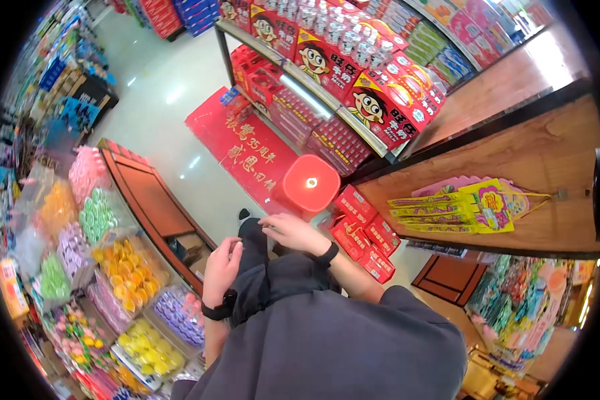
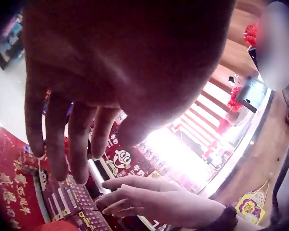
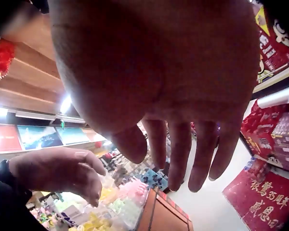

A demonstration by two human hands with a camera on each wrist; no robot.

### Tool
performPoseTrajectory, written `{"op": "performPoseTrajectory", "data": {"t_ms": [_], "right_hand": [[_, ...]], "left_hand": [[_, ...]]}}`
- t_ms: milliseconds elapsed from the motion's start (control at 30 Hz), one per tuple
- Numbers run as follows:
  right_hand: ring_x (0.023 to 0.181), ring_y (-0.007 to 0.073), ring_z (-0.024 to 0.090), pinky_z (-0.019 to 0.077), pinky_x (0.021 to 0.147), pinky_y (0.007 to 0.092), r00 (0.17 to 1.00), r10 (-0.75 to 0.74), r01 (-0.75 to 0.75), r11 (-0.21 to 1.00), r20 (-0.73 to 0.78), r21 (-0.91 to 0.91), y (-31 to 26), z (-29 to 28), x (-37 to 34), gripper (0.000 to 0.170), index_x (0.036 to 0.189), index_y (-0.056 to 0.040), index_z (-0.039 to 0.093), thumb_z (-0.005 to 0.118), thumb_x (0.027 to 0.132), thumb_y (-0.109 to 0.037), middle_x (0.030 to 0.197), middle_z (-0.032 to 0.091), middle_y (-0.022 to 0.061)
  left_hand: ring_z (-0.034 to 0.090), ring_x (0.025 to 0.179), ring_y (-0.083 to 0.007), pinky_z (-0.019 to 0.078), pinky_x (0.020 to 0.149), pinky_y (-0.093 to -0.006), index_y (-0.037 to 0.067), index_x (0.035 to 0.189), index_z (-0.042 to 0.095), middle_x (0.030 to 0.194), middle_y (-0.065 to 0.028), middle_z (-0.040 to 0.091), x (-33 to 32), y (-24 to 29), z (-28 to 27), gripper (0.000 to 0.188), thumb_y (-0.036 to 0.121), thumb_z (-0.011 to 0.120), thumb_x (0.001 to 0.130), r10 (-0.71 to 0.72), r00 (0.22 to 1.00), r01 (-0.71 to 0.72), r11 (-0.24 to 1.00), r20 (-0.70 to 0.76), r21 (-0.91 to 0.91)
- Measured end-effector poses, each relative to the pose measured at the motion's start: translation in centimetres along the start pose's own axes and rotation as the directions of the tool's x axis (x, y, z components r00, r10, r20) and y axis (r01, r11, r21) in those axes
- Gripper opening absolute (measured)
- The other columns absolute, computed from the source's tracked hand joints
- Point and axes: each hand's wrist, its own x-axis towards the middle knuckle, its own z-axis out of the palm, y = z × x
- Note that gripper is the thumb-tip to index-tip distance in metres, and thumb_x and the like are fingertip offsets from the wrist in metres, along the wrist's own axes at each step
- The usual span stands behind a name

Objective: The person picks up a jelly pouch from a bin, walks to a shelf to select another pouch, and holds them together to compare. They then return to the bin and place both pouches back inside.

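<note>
Both hands hover in front of the body with nothing in them. My left hand (image 1: 223, 270) is over the left leg, fingers relaxed and pointing forward, a dark watch on its wrist. My right hand (image 1: 292, 233) reaches inward above the dark trousers (image 1: 253, 257), its fingers loosely extended toward the left hand. In the left wrist view the fingers (image 2: 79, 139) hang spread. The right wrist view likewise shows spread fingers (image 3: 180, 154). Nearest to the right hand is a red plastic stool (image 1: 307, 181) on the floor.
Red boxes (image 1: 367, 230) are stacked on the floor at the right. A shelf of red milk cartons (image 1: 323, 63) stands ahead, beside a red floor mat (image 1: 243, 150). Trays of colourful hair accessories (image 1: 130, 273) line the left. Yellow packets (image 1: 447, 208) hang on a wooden panel (image 1: 547, 140).
</note>
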Motion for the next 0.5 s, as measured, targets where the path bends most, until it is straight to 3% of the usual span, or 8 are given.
{"op": "performPoseTrajectory", "data": {"t_ms": [67,167,267,433,500], "right_hand": [[0.111,0.0368,0.064,0.051,0.096,0.0468,0.999,0.028,-0.028,1.0,-0.039,-0.007,0.2,0.1,0.5,0.032,0.124,-0.0032,0.065,0.057,0.102,-0.025,0.114,0.07,0.0187],[0.111,0.0371,0.064,0.0507,0.097,0.0469,0.99,0.138,-0.137,0.99,0.023,-0.044,-0.3,0.0,2.9,0.034,0.125,-0.0024,0.065,0.056,0.103,-0.027,0.116,0.07,0.019],[0.11,0.0375,0.064,0.0507,0.096,0.0472,0.998,0.063,-0.064,0.997,-0.009,-0.039,-1.4,0.5,7.3,0.036,0.126,-0.0017,0.064,0.056,0.103,-0.028,0.114,0.07,0.0197],[0.11,0.0384,0.064,0.0508,0.095,0.0473,0.997,-0.07,0.071,0.992,0.01,-0.106,-5.2,1.8,16.4,0.032,0.124,-0.0016,0.064,0.056,0.102,-0.024,0.115,0.07,0.0198],[0.109,0.0384,0.064,0.0506,0.095,0.0476,0.994,-0.108,0.107,0.99,-0.006,-0.094,-7.8,2.4,19.2,0.031,0.123,-0.0019,0.064,0.057,0.102,-0.023,0.113,0.07,0.0197]], "left_hand": [[0.074,0.096,-0.0338,0.0557,0.083,-0.0404,0.001,0.117,0.064,0.1,-0.0196,0.074,2.2,-0.3,-1.0,0.024,0.021,0.059,0.104,0.047,0.998,-0.048,0.999,0.04,0.021],[0.072,0.098,-0.0359,0.0552,0.084,-0.0426,0.002,0.116,0.065,0.101,-0.0203,0.074,5.3,-0.5,-3.7,0.025,0.023,0.06,0.104,0.144,0.987,-0.149,0.987,0.075,0.066],[0.072,0.099,-0.0359,0.0552,0.085,-0.0422,0.001,0.117,0.065,0.102,-0.0206,0.074,8.1,0.1,-7.0,0.026,0.023,0.059,0.104,0.204,0.976,-0.211,0.973,0.073,0.097],[0.074,0.099,-0.0326,0.0554,0.086,-0.0401,-0.001,0.118,0.063,0.101,-0.0201,0.075,11.5,-1.3,-12.5,0.027,0.021,0.057,0.105,0.193,0.981,-0.195,0.97,0.031,0.148],[0.071,0.097,-0.0392,0.0545,0.083,-0.0449,0.0,0.117,0.064,0.102,-0.0228,0.072,12.7,-2.8,-13.9,0.027,0.023,0.058,0.104,0.203,0.979,-0.205,0.974,0.024,0.097]]}}
